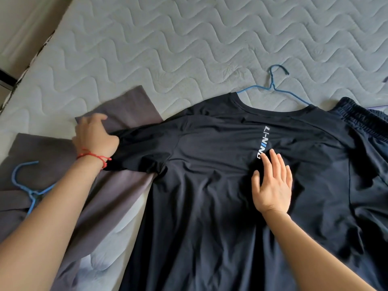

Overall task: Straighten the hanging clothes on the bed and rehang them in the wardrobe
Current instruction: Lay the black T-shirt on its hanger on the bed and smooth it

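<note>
A dark navy T-shirt (210, 185) with white lettering lies spread on the quilted bed (168, 49), a blue wire hanger (273, 87) sticking out of its collar. My right hand (273, 185) lies flat with straight fingers on the shirt's upper back, just below the lettering. My left hand (94, 137), a red string at its wrist, sits at the end of the shirt's left sleeve with fingers curled over the hem. Under that sleeve lies a grey garment (117, 185) with a second blue hanger (29, 192) at the far left.
Dark navy shorts with an elastic waistband (361, 120) lie at the right, partly under the T-shirt. The bed's left edge (31, 66) runs diagonally beside a beige floor or wall. Bare mattress stretches beyond the collar.
</note>
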`<state>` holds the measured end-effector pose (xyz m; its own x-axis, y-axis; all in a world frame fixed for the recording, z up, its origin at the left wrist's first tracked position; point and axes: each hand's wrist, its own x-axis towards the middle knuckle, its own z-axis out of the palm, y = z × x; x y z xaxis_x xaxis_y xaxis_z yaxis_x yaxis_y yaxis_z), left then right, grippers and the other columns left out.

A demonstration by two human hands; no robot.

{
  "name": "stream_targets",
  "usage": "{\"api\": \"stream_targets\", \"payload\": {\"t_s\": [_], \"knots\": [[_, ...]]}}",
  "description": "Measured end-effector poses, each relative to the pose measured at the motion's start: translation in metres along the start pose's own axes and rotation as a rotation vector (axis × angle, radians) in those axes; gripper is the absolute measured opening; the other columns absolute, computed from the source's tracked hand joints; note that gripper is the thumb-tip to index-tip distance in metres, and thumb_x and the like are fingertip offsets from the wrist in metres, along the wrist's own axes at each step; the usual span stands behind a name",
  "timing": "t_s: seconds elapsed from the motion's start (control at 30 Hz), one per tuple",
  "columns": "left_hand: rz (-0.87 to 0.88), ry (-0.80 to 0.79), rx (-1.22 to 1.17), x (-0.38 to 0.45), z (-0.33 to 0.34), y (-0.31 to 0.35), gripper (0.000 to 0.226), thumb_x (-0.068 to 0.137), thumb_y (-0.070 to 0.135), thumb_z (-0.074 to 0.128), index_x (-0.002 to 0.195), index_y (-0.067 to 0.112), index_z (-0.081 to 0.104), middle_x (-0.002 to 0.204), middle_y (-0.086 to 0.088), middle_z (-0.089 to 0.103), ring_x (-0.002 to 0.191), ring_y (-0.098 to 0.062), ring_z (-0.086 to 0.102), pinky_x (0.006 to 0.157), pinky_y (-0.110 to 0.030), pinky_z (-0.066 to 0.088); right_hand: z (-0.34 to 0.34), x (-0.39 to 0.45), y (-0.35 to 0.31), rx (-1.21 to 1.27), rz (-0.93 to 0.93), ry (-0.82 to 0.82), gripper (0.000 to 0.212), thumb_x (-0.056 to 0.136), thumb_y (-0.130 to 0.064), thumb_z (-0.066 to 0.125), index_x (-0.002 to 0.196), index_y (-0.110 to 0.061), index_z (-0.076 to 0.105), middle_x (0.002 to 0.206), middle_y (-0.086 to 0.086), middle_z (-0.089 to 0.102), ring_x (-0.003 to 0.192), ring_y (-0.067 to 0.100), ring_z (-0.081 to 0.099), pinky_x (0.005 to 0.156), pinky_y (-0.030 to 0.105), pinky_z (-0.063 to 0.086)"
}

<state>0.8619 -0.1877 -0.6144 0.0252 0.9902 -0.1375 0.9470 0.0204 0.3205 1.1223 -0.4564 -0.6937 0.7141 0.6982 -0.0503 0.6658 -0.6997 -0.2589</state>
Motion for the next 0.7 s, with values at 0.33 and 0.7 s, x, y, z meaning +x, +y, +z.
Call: {"api": "stream_targets", "payload": {"t_s": [0.33,0.7], "knots": [[0.385,-0.26,-0.034,0.02,0.052,0.076,0.022,0.081,0.022,0.065,0.1,0.01,0.067,0.105,-0.016,0.062,0.098,-0.034,0.059,0.092,-0.044,0.046,0.002,0.001,0.001,-0.01,-0.009,0.022,0.057,0.085,-0.038,0.027,0.135,-0.016,0.043,0.149,0.006,0.035,0.138,0.025,0.027,0.112,0.033,0.007],[0.335,-0.094,-0.129,0.041,0.05,0.105,0.014,0.088,0.016,0.054,0.091,0.003,0.059,0.098,-0.021,0.066,0.1,-0.038,0.056,0.084,-0.042,0.044,0.005,0.002,0.004,-0.031,-0.013,0.016,0.055,0.086,-0.037,0.027,0.134,-0.017,0.043,0.149,0.005,0.036,0.138,0.023,0.025,0.112,0.034,0.008]]}}
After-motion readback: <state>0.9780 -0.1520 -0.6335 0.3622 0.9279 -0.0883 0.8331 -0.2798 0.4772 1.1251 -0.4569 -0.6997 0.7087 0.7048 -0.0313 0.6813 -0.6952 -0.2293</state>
